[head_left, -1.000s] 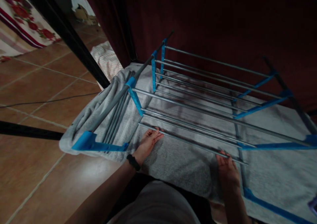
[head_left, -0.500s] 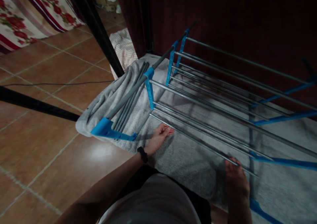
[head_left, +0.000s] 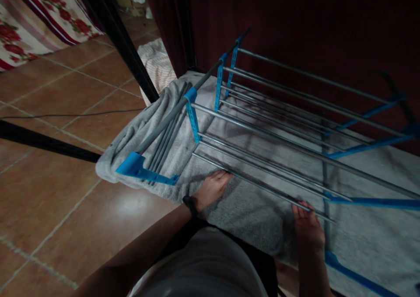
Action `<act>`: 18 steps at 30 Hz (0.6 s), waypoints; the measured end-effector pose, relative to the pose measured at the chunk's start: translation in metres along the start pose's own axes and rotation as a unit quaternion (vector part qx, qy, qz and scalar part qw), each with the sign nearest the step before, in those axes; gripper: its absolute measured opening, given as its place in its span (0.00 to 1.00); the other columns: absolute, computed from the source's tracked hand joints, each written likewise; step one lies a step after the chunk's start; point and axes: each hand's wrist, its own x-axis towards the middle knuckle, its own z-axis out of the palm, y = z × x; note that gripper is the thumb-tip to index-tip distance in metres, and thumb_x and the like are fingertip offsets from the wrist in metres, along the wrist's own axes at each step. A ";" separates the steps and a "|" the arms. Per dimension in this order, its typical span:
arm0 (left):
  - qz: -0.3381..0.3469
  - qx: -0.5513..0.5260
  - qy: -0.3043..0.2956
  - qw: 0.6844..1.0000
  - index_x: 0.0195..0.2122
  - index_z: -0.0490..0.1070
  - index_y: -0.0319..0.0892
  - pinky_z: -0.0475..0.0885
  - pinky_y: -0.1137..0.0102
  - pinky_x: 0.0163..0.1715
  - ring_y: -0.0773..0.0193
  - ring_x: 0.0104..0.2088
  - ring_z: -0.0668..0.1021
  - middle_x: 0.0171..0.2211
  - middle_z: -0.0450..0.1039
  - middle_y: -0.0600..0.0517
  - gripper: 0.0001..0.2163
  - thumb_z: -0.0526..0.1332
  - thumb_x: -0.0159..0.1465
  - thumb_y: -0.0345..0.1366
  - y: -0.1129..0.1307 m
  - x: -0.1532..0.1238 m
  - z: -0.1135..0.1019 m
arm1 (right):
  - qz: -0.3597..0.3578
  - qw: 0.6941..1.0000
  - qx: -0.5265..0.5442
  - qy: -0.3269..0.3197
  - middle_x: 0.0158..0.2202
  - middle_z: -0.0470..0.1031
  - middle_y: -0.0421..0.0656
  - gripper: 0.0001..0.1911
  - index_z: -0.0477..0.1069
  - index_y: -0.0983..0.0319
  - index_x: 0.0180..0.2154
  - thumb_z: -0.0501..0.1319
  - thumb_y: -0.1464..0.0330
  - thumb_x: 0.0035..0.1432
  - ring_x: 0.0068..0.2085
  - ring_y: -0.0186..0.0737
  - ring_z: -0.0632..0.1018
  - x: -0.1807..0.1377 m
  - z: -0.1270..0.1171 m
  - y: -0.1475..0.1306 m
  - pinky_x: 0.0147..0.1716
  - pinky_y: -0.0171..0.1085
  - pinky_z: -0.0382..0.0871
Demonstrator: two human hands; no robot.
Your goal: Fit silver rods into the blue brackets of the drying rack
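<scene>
A loose metal rod lies level in front of me, with both my hands on it. My left hand, a dark band at its wrist, has its fingers curled at the rod's left part; the fingertips are partly hidden. Near the rod's right end, my right hand wraps its fingers around it. Just beyond is a drying rack with a grey side tube, blue brackets and several metal rods running across. The rod's left end sits near a blue end piece.
The rack rests on a grey blanket. Several grey tubes lie bundled on it at the left. Black frame posts stand beside the tiled floor. A dark red curtain hangs behind; a thin cable crosses the floor.
The view has shifted slightly, moving the scene left. The rod's left end has come a little toward me relative to the bracket, and my left hand has turned flatter against the rod.
</scene>
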 end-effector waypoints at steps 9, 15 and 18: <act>0.229 0.560 -0.078 0.792 0.61 0.72 0.40 0.66 0.52 0.63 0.52 0.60 0.73 0.57 0.75 0.41 0.19 0.54 0.71 0.26 0.004 -0.007 -0.004 | 0.001 0.995 0.095 0.019 0.59 0.78 0.42 0.04 0.77 0.51 0.36 0.62 0.63 0.60 0.66 0.51 0.72 0.007 0.005 0.007 0.64 0.65 0.67; 0.242 0.581 -0.096 0.771 0.61 0.72 0.40 0.59 0.51 0.67 0.53 0.63 0.71 0.59 0.74 0.42 0.18 0.54 0.72 0.29 -0.001 -0.002 -0.007 | 0.016 0.984 0.169 0.049 0.54 0.80 0.44 0.04 0.75 0.51 0.34 0.64 0.60 0.59 0.59 0.51 0.78 0.008 0.006 0.017 0.61 0.64 0.69; 0.232 0.575 -0.096 0.779 0.61 0.72 0.39 0.59 0.51 0.66 0.54 0.59 0.74 0.55 0.77 0.42 0.18 0.54 0.72 0.28 -0.005 -0.002 -0.009 | 0.028 0.980 0.193 0.047 0.52 0.81 0.44 0.04 0.75 0.52 0.34 0.64 0.60 0.59 0.57 0.49 0.79 0.010 0.004 0.021 0.60 0.62 0.69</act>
